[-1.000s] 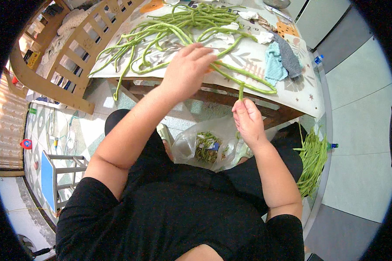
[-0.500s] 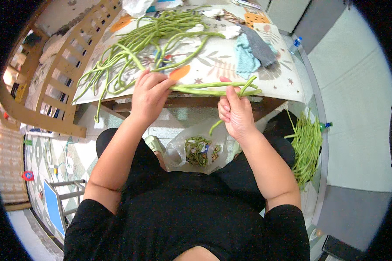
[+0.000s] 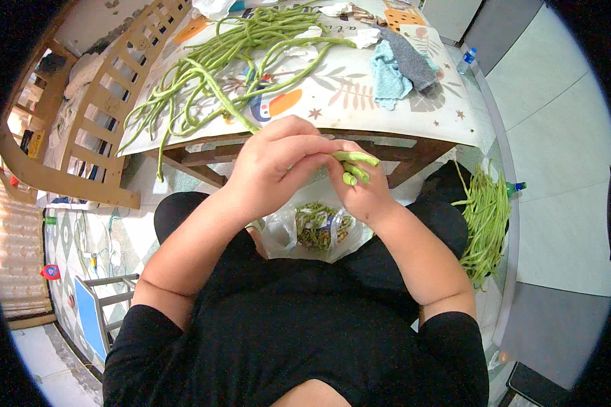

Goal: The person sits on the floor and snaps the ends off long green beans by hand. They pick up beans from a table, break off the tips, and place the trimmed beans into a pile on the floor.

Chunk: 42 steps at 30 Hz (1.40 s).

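Head view: the right hand is closed around a few green bean pieces, their short ends poking out near the thumb, the rest covered by the fingers, so no clue how many there are. The left hand is curled in with its fingertips right up against the right one; can't tell if it's pinching anything. A long bean runs off the table and vanishes behind it. Bean pile is up on the patterned tablecloth, its far end tough to sort out. Below the hands, the plastic bag has scraps in it, too jumbled to make out, and the hands and forearms hide part of it. The bean bundle sits beside the right knee, and a green bottle is partly hidden behind it.
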Available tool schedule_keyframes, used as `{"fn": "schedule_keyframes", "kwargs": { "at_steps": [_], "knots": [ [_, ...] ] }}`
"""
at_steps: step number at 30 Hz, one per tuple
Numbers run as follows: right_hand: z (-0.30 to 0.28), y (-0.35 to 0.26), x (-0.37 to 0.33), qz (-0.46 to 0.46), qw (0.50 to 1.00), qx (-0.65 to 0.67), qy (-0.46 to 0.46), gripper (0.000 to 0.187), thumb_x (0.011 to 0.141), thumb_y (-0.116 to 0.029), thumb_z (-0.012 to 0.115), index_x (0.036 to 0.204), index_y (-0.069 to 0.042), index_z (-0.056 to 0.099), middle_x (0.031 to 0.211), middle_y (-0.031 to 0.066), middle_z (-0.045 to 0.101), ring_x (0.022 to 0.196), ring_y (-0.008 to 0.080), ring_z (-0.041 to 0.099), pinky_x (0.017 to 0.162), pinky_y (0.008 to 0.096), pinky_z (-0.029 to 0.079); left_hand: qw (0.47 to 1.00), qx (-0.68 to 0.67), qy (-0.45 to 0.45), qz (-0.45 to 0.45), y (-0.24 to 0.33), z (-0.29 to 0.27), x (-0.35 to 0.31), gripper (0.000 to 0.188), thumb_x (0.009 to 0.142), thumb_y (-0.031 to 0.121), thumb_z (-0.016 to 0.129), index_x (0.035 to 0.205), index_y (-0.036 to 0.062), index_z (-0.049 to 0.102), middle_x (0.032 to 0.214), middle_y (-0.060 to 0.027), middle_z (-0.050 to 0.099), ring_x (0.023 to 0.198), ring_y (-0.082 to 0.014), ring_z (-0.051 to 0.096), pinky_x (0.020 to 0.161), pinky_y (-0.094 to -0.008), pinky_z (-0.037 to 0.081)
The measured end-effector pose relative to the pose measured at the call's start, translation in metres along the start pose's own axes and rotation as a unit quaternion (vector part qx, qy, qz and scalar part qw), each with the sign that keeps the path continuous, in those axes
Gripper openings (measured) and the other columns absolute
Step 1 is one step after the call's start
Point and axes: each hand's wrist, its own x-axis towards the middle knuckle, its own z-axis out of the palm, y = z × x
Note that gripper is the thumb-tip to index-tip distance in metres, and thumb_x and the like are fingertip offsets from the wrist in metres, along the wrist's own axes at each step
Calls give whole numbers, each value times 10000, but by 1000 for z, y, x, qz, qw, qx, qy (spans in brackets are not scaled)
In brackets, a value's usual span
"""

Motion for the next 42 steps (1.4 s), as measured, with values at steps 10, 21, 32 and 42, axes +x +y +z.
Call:
{"fn": "schedule_keyframes", "kwargs": {
  "at_steps": [10, 21, 32, 42],
  "knots": [
    [-9, -2, -6, 36, 995, -49, -78, 262, 699, -146, 574, 951, -83, 541, 854, 130, 589, 792, 325, 561, 667, 389, 458, 995, -66, -74, 5, 10, 11, 13, 234, 664, 46, 662, 892, 59, 610, 720, -51, 526, 649, -177, 521, 568, -267, 423],
    [-9, -13, 0, -23, 987, -127, -95, 198, 707, -174, 561, 882, -100, 505, 733, 102, 564, 682, 309, 559, 564, 405, 438, 998, 7, -36, -50, 20, -1, 0, 154, 655, 25, 617, 779, 47, 529, 694, -65, 546, 598, -188, 541, 533, -276, 441],
    [5, 2, -5, -157, 966, -203, -14, 186, 705, -130, 566, 857, -77, 473, 664, 82, 515, 591, 274, 540, 485, 376, 421, 966, 54, -5, -252, 29, -15, -19, 137, 653, 90, 636, 735, 33, 541, 594, -89, 542, 539, -179, 560, 484, -272, 444],
    [7, 4, -4, -210, 963, -169, -11, 264, 697, -134, 581, 935, -56, 497, 644, 72, 494, 572, 261, 523, 482, 357, 416, 742, -508, -44, -435, 19, -22, -46, 112, 806, 102, 553, 875, 16, 539, 745, -35, 598, 602, -65, 540, 536, -164, 408]
  ]
}}
